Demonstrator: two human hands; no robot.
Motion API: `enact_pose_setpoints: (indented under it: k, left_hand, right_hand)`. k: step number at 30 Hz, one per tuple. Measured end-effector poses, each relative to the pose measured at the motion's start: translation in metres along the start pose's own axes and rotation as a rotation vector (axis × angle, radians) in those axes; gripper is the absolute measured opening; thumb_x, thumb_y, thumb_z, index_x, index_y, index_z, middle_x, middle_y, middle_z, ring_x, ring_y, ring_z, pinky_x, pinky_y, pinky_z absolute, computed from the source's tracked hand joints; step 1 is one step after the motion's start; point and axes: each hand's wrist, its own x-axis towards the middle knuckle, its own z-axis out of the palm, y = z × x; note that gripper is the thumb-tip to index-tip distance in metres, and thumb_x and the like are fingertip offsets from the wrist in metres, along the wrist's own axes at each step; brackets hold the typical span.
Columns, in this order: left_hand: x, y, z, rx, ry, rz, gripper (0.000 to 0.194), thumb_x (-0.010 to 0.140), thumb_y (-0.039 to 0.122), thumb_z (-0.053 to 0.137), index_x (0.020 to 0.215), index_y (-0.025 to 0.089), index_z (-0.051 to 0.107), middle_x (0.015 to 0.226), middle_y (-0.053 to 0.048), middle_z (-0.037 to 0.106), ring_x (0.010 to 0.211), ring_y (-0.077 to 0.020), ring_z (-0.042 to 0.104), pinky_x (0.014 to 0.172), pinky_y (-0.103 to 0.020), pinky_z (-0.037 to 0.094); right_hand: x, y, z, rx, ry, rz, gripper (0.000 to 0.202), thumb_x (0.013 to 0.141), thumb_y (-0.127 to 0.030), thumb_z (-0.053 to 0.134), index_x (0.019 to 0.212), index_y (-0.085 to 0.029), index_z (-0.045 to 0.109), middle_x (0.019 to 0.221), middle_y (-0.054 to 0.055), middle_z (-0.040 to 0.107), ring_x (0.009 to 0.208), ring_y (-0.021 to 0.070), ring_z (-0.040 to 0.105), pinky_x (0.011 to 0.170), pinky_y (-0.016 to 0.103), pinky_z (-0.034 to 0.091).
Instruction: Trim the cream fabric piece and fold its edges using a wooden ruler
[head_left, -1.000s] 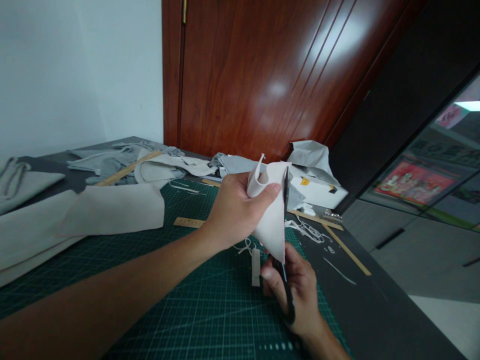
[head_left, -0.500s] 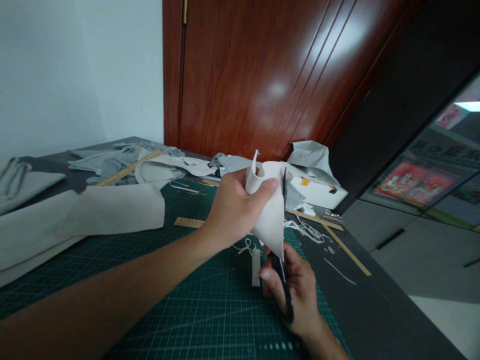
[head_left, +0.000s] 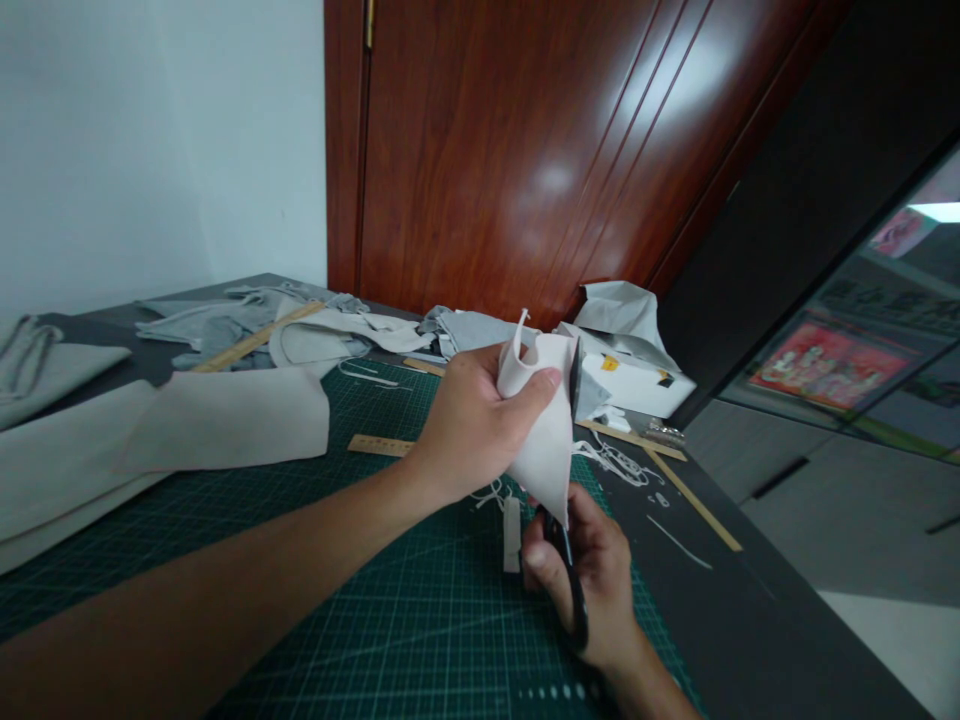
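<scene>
My left hand (head_left: 487, 420) grips a curled piece of off-white fabric (head_left: 546, 455), thumb on its near face, holding it above the table. Below and to the right, my right hand (head_left: 589, 570) has its fingers through the black handles of a pair of scissors (head_left: 574, 595). A dark blade rises along the fabric's right edge; the rest of the blades is hidden behind the cloth. Under the hands lies a green cutting mat (head_left: 405, 610), with a small pale strip (head_left: 511, 535) on it just left of the scissors.
Flat off-white fabric pieces (head_left: 232, 420) lie at the left. Grey cloth scraps (head_left: 217, 320) and a wooden ruler (head_left: 259, 338) sit at the back. A white box (head_left: 634, 385), thin offcuts (head_left: 619, 462) and a wooden strip (head_left: 697, 505) lie to the right. A door (head_left: 480, 150) stands behind.
My left hand and the fabric have shifted slightly right and down. The scissor blade beside the fabric's edge has moved a little to the right. My right hand has barely moved.
</scene>
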Motion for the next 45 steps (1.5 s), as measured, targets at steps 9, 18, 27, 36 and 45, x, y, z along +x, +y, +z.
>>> enact_pose_setpoints:
  k: [9, 18, 27, 36, 45]
  left_hand:
    - [-0.002, 0.000, 0.002, 0.004, -0.025, -0.027, 0.017, 0.090, 0.029, 0.069, 0.082, 0.015, 0.074, 0.069, 0.001, 0.067, 0.063, -0.0138, 0.057, 0.057, -0.027, 0.043]
    - [-0.002, -0.001, 0.002, 0.004, -0.034, -0.025, 0.017, 0.091, 0.028, 0.069, 0.085, 0.014, 0.075, 0.070, 0.001, 0.067, 0.064, -0.0137, 0.057, 0.058, -0.027, 0.043]
    - [-0.001, 0.000, 0.001, 0.011, -0.039, -0.012, 0.017, 0.091, 0.028, 0.068, 0.082, 0.014, 0.073, 0.069, 0.001, 0.066, 0.064, -0.0133, 0.056, 0.059, -0.027, 0.042]
    - [-0.001, 0.000, 0.001, 0.007, -0.030, -0.022, 0.017, 0.090, 0.028, 0.068, 0.080, 0.015, 0.072, 0.069, 0.001, 0.065, 0.064, -0.0134, 0.056, 0.059, -0.027, 0.042]
    - [-0.001, -0.001, 0.001, 0.007, -0.021, -0.006, 0.017, 0.090, 0.028, 0.069, 0.081, 0.015, 0.072, 0.068, 0.002, 0.065, 0.063, -0.0137, 0.055, 0.059, -0.028, 0.042]
  right_hand:
    - [0.000, -0.001, 0.001, 0.025, 0.007, 0.002, 0.043, 0.092, -0.061, 0.078, 0.109, -0.023, 0.066, 0.063, -0.006, 0.059, 0.048, 0.0111, 0.050, 0.045, 0.022, 0.039]
    - [0.000, -0.001, 0.000, 0.018, 0.000, 0.030, 0.040, 0.092, -0.057, 0.079, 0.109, -0.024, 0.065, 0.062, -0.006, 0.058, 0.048, 0.0112, 0.049, 0.045, 0.022, 0.038]
    - [0.002, -0.007, -0.001, -0.035, -0.005, 0.000, 0.030, 0.094, -0.048, 0.079, 0.105, -0.023, 0.066, 0.061, -0.007, 0.060, 0.047, 0.0109, 0.053, 0.046, 0.021, 0.042]
    - [0.005, -0.011, -0.001, -0.095, -0.001, -0.029, 0.024, 0.095, -0.044, 0.077, 0.096, -0.023, 0.065, 0.058, -0.007, 0.061, 0.045, 0.0112, 0.053, 0.044, 0.021, 0.043]
    - [0.003, -0.009, -0.001, -0.112, 0.009, -0.021, 0.024, 0.094, -0.041, 0.078, 0.105, -0.023, 0.067, 0.057, -0.008, 0.060, 0.044, 0.0103, 0.053, 0.044, 0.020, 0.042]
